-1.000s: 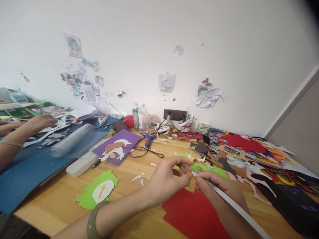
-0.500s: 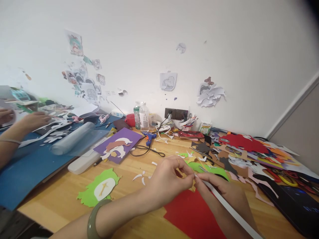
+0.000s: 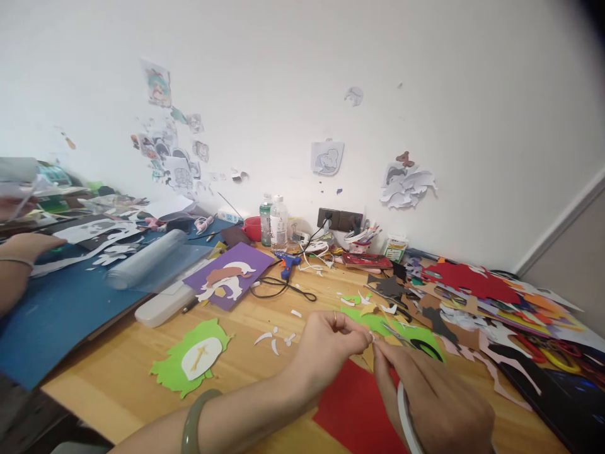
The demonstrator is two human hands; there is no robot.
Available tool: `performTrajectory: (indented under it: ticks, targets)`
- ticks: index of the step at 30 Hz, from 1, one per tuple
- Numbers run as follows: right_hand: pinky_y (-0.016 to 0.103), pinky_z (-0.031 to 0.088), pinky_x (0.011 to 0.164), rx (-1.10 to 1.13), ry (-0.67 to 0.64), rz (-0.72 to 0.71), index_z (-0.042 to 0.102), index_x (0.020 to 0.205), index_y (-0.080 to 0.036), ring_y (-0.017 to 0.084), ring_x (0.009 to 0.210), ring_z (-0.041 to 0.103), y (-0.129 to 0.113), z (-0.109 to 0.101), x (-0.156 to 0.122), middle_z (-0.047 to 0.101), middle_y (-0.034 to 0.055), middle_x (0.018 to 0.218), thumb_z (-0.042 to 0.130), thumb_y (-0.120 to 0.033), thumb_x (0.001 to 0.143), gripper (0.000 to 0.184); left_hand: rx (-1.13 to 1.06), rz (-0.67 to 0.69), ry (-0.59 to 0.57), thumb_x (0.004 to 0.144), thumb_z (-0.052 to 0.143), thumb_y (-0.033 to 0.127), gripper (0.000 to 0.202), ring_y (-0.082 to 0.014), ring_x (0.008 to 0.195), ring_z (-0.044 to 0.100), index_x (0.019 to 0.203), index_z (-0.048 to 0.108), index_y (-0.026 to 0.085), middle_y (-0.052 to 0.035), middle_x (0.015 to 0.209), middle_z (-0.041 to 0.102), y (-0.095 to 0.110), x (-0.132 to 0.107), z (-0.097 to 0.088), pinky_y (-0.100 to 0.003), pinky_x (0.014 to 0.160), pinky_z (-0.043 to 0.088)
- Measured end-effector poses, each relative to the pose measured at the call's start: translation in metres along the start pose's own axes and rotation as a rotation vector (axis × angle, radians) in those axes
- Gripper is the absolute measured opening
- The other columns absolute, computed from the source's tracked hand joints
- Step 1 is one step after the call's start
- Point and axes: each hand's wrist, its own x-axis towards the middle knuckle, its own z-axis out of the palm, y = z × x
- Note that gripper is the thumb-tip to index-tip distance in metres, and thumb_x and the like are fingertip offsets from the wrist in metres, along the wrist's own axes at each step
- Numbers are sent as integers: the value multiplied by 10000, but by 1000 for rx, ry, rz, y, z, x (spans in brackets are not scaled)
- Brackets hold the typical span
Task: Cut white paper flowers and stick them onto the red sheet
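My left hand (image 3: 324,347) is closed in a pinch, its fingertips at a tiny white bit. Facing it, my right hand (image 3: 432,394) pinches at the same spot, with the fingertips of both hands almost touching. A narrow white strip (image 3: 405,413) curves down from under my right hand; its upper end is hidden by the fingers. Below the hands lies a red sheet (image 3: 352,403). A green cutout (image 3: 177,366) with a white oval (image 3: 196,360) and a tan cross-shaped piece (image 3: 202,356) rests to the left. Scissors (image 3: 423,347) lie on green scraps just behind my right hand.
A purple sheet (image 3: 246,252) with cutouts, a blue glue gun (image 3: 287,263) and bottles (image 3: 278,224) stand or lie farther back. Colored scraps (image 3: 472,284) pile up at right beside a dark device (image 3: 562,403). Another person's hand (image 3: 23,252) is over the blue mat (image 3: 57,321).
My right hand has turned so its back faces up, and the white strip, straight before, now bends downward. The view has shifted slightly. The other person's hand has moved left.
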Motion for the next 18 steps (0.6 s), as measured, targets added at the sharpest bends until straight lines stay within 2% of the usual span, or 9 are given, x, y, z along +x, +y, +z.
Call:
performTrajectory:
  ticks: [2, 3, 6, 8, 10, 13, 18]
  targets:
    - [264, 416, 558, 51, -7, 51, 602, 728, -189, 153, 533, 618, 2, -3, -4, 682, 12, 631, 580, -197, 706, 33, -93, -23, 54, 622, 611, 206, 100, -81, 592, 483, 579, 609, 115, 5, 595, 571, -2, 2, -3, -189, 589, 382]
    - [267, 427, 564, 99, -30, 122, 594, 740, -197, 163, 555, 625, 4, -5, -6, 684, 18, 646, 549, -219, 728, 52, -129, -26, 78, 626, 624, 230, 120, -81, 613, 489, 590, 614, 115, 3, 614, 570, -2, 2, -6, -186, 599, 389]
    - [259, 471, 544, 305, -157, 571, 570, 871, -227, 183, 634, 642, 10, -8, -5, 694, 19, 721, 451, -347, 782, 190, -179, -47, 56, 627, 658, 311, 197, -77, 638, 492, 674, 644, 119, -8, 685, 583, 0, 1, -11, -181, 600, 404]
    - [247, 491, 493, 520, -203, 868, 553, 932, -242, 187, 633, 644, 13, -6, 1, 696, 8, 730, 496, -451, 710, 310, -171, -66, -6, 618, 671, 334, 235, -73, 618, 489, 718, 658, 122, -13, 700, 594, 3, -2, -12, -182, 579, 409]
    - [257, 508, 471, 772, -189, 1043, 566, 903, -241, 200, 587, 639, 13, -3, 10, 692, 10, 677, 568, -492, 581, 408, -160, -61, -48, 619, 675, 327, 238, -72, 605, 491, 730, 662, 117, -10, 685, 594, 5, -6, -11, -183, 568, 413]
    - [276, 504, 429, 1017, -139, 1120, 596, 804, -252, 196, 453, 599, 9, -1, 21, 658, 4, 544, 605, -448, 499, 362, -156, -42, -99, 624, 675, 302, 250, -68, 581, 497, 776, 647, 105, 1, 638, 581, 8, -9, -8, -184, 559, 414]
    - [271, 446, 344, 1097, -161, 1044, 612, 735, -265, 190, 392, 562, 2, -8, 33, 631, -4, 491, 600, -359, 520, 235, -152, -18, -108, 562, 722, 266, 312, -59, 491, 494, 750, 513, 131, 35, 574, 570, 14, -11, -8, -178, 504, 380]
